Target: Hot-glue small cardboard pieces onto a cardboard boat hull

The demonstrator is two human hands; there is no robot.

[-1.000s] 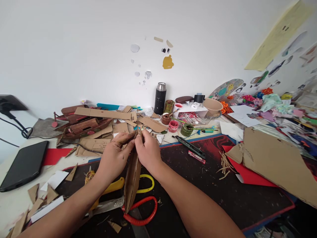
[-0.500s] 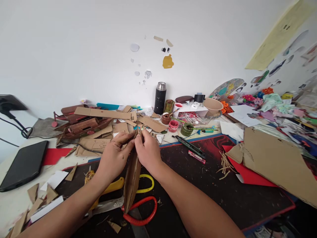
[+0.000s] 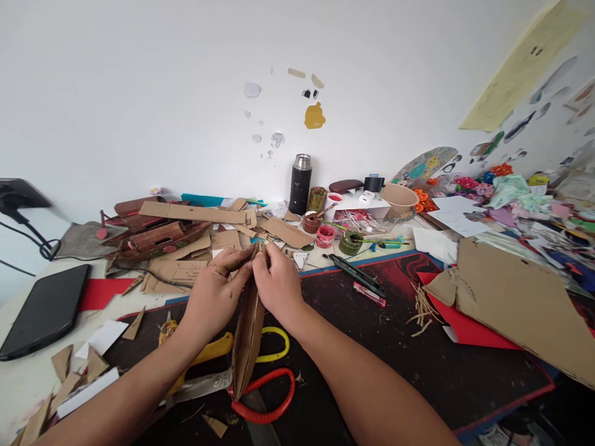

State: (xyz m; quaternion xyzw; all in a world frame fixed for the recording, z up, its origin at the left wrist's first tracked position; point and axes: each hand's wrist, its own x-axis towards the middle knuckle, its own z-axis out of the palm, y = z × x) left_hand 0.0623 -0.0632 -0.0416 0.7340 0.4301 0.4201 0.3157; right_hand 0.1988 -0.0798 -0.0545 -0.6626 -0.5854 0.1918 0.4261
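Both my hands pinch the far end of a long brown cardboard piece (image 3: 248, 337) that stands on edge over the dark work mat (image 3: 372, 347). My left hand (image 3: 214, 297) grips it from the left with fingers closed. From the right, my right hand (image 3: 277, 284) presses against the same end. The near tip of the cardboard piece rests by the red scissor handle (image 3: 272, 406). Yellow-handled scissors (image 3: 274, 344) lie under it.
Cardboard scraps (image 3: 195, 214) and a brown cardboard model (image 3: 158, 238) lie at the back left. A black flask (image 3: 300, 184), paint pots (image 3: 325, 235), a green tape roll (image 3: 351, 243) and a utility knife (image 3: 356, 272) sit behind. A large cardboard sheet (image 3: 515, 303) lies right, a black tablet (image 3: 44, 310) left.
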